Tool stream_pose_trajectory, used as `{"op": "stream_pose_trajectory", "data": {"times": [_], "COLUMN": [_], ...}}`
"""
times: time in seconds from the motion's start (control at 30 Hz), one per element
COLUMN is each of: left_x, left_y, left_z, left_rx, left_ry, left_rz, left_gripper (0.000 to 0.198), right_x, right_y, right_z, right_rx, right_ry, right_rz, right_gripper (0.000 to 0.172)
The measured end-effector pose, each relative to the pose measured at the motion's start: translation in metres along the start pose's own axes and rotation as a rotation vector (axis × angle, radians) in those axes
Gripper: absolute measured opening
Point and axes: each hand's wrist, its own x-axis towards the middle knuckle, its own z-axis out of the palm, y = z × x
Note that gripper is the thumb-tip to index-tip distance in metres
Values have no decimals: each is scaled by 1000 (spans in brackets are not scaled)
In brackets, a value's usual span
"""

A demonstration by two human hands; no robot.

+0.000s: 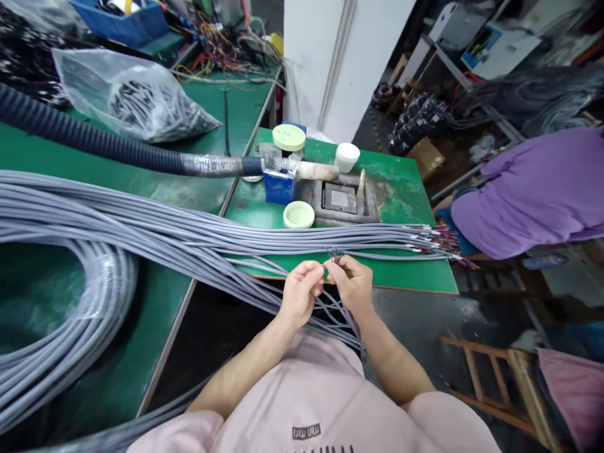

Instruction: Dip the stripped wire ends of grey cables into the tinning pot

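My left hand (pixel 302 290) and my right hand (pixel 352 283) meet just in front of my chest, both pinched on the end of a grey cable whose thin coloured wires (pixel 335 255) stick up between the fingertips. Several loose grey cable ends (pixel 330 311) hang below my hands. A thick bundle of grey cables (pixel 198 233) runs from the left across the green bench, ending in stripped coloured wire tips (pixel 441 242) at the right.
A small green table (pixel 406 182) carries a metal pot fixture (pixel 344 200), a blue box (pixel 279 185), round lids and a white cup (pixel 346 156). A black corrugated hose (pixel 94 141) crosses the bench. A plastic bag of parts (pixel 136 97) lies behind. A person in purple (pixel 533 189) bends at right.
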Motion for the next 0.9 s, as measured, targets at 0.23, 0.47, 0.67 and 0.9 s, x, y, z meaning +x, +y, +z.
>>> {"op": "stream_pose_trajectory", "data": {"times": [0.23, 0.47, 0.67, 0.9], "left_x": [4, 21, 26, 28], "left_y": [12, 10, 2, 1], "left_z": [-16, -33, -36, -38], "left_rx": [629, 1213, 1331, 1317], "left_ry": [14, 13, -13, -26], "left_rz": [557, 968, 1043, 1094], "left_gripper": [12, 11, 12, 12], "right_x": [52, 131, 161, 164], "right_y": [-21, -36, -33, -35], "right_z": [-10, 7, 29, 44], "right_rx": [-186, -516, -906, -1213], "right_ry": [-60, -244, -313, -382], "right_rz": [-105, -193, -206, -237], "right_gripper": [33, 30, 24, 24]}}
